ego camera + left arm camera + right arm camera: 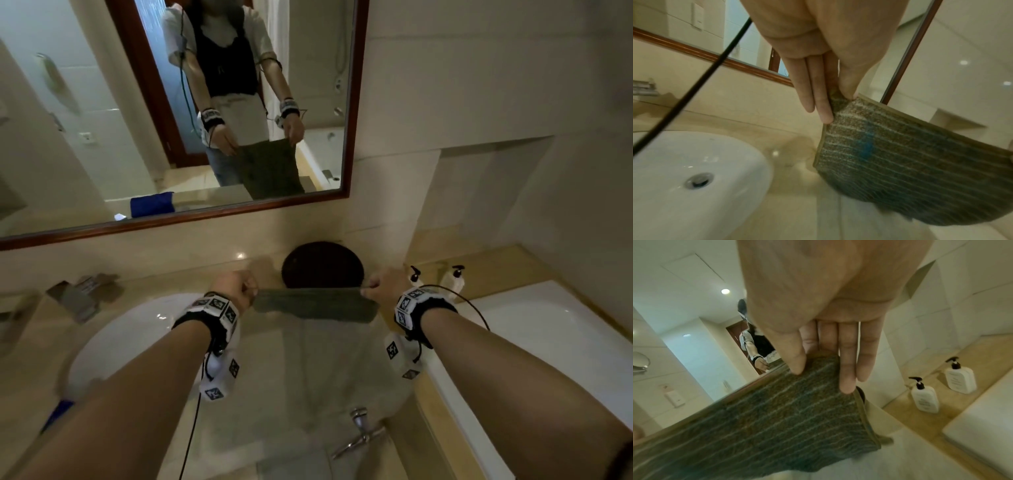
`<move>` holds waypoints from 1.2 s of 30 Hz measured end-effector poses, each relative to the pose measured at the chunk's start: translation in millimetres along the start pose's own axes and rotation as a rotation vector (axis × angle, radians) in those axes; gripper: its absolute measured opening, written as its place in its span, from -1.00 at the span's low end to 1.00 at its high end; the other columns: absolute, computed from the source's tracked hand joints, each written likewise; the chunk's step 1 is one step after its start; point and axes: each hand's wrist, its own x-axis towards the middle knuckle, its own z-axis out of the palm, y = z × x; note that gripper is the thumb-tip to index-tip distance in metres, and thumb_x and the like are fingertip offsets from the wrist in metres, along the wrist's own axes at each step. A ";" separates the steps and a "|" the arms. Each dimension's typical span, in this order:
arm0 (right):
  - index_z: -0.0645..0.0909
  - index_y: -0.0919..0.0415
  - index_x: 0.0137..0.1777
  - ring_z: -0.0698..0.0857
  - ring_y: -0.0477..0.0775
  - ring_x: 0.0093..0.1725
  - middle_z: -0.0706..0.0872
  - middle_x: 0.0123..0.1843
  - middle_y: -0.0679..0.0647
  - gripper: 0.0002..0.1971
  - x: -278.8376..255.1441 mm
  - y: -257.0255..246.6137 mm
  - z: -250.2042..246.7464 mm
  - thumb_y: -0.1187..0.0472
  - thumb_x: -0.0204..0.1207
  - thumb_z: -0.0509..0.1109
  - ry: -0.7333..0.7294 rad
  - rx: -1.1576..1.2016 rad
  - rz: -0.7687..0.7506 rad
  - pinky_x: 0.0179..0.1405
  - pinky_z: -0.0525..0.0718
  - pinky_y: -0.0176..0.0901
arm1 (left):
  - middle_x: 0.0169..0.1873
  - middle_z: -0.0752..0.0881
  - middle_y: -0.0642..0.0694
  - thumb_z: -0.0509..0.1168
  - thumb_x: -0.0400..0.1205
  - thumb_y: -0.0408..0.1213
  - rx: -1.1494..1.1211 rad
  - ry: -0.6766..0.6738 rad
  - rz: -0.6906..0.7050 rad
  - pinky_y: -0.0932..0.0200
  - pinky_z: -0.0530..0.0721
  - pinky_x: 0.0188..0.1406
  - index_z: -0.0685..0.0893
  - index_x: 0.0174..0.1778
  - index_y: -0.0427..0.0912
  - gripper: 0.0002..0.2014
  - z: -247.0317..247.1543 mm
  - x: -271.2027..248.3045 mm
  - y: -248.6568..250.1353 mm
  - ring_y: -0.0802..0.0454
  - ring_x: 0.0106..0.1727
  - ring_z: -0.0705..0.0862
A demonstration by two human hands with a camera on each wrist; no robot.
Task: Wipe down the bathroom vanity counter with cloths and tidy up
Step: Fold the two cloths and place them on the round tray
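The cloth (900,170) pinched at its top corners by the left hand (236,287) and right hand (385,282) is a grey-green ribbed terry, matt and nubby, with a smoother stitched hem round the edge and a blue smudge on it. The counter (191,274) looks like polished beige stone, glossy enough to throw back the ceiling lights. The sink (694,162) is shiny white ceramic with a chrome drain ring. The mirror (102,102) has a dark varnished wood frame. The two pump bottles (925,400) at the counter's right back corner look like matt white plastic with black pumps. The towel hook (359,431) at the front edge is bright metal.
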 end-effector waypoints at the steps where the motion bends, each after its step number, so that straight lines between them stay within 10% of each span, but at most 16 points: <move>1: 0.71 0.18 -0.25 0.65 0.00 -0.25 0.63 -0.33 -0.02 -0.75 -6.6 1.9 10.9 0.04 0.56 0.39 -0.038 0.000 0.020 -0.32 0.55 -0.26 | -0.21 0.77 -0.06 0.28 0.58 -0.33 0.029 -0.049 -0.013 0.24 0.63 -0.09 0.70 -0.22 -0.02 -0.86 6.9 -7.0 -6.2 -0.08 -0.08 0.73; 7: 0.73 0.29 -0.13 0.77 0.19 -0.06 0.76 -0.11 0.19 -0.85 -52.7 14.0 80.7 0.22 0.50 0.37 -0.230 0.097 0.136 -0.02 0.78 -0.01 | -0.24 0.72 -0.06 0.25 0.65 -0.30 0.119 -0.237 -0.034 0.19 0.70 -0.10 0.66 -0.06 -0.02 -0.89 53.5 -63.2 -47.9 -0.03 -0.17 0.73; 12: 0.59 0.16 -0.29 0.74 0.02 -0.30 0.71 -0.30 0.08 -0.84 -101.2 21.6 122.7 0.32 0.51 0.32 -0.313 0.135 0.202 -0.38 0.66 -0.24 | -0.33 0.72 0.03 0.28 0.65 -0.23 0.144 -0.303 -0.041 0.17 0.77 -0.11 0.68 -0.05 0.01 -0.91 89.1 -103.6 -74.8 0.07 -0.30 0.77; 19: 0.67 0.18 -0.15 0.77 0.07 -0.23 0.74 -0.23 0.12 -0.89 -116.8 37.6 150.8 0.36 0.49 0.32 -0.256 0.182 0.232 -0.26 0.74 -0.21 | -0.07 0.75 -0.10 0.19 0.69 -0.27 0.202 -0.306 0.000 0.11 0.72 -0.04 0.66 0.10 -0.02 -0.83 106.2 -116.6 -80.2 -0.07 -0.06 0.73; 28: 0.70 0.17 -0.04 0.75 0.18 -0.08 0.74 -0.07 0.18 -0.85 -79.6 62.0 158.8 0.30 0.52 0.30 -0.266 0.156 0.211 0.01 0.77 0.01 | 0.07 0.72 -0.12 0.21 0.68 -0.20 0.239 -0.329 -0.013 0.13 0.63 0.07 0.69 0.11 -0.02 -0.82 119.6 -81.9 -79.1 -0.10 0.07 0.67; 36: 0.60 -0.03 -0.31 0.73 0.09 -0.02 0.67 -0.21 -0.03 -0.82 12.8 82.6 148.1 0.17 0.52 0.41 -0.326 0.115 0.167 0.12 0.71 -0.01 | 0.01 0.73 -0.14 0.23 0.68 -0.15 0.192 -0.325 -0.165 0.10 0.66 0.01 0.69 0.07 0.00 -0.84 130.8 -15.6 -66.9 -0.13 -0.02 0.69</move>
